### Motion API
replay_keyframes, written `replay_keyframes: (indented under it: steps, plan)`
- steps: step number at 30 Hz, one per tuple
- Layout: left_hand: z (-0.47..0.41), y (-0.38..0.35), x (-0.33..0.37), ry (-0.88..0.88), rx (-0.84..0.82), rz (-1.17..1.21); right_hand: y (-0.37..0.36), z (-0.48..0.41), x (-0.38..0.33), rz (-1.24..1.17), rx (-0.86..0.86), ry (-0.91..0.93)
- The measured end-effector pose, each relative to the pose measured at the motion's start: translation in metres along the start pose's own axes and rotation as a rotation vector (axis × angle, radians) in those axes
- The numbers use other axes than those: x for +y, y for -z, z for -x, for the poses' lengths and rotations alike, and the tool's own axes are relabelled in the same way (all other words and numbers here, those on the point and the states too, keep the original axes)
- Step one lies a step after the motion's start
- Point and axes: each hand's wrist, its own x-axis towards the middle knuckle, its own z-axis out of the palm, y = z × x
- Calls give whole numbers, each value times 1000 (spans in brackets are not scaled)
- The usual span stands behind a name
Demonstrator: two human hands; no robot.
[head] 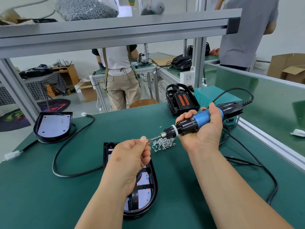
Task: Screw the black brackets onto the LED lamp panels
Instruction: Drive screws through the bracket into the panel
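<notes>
My right hand [204,129] grips a blue and black electric screwdriver [189,125], held level with its bit pointing left. My left hand [133,154] pinches a small screw [147,140] against the tip of the bit. Just below the bit lies a pile of small silver screws [163,143] on the green mat. Under my left forearm lies an LED lamp panel [145,184] in a black housing, with red dots and a black bracket [134,200] across it, partly hidden. A second lamp panel [52,125] sits at the far left.
Black cables [66,146] loop across the green table [49,187]. A black lamp assembly [181,100] and a teal power box [212,95] stand at the back right. An aluminium frame rail [264,139] borders the right edge. Two people stand beyond the bench.
</notes>
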Motion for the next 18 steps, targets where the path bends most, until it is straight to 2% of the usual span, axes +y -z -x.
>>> replay_keyframes:
  steps: [11,18]
  plan:
    - [-4,1,-6,-39,75,-142,-5,6,1,70,-105,38]
    - [1,-1,-3,-84,45,-216,-11,12,2,92,-114,54]
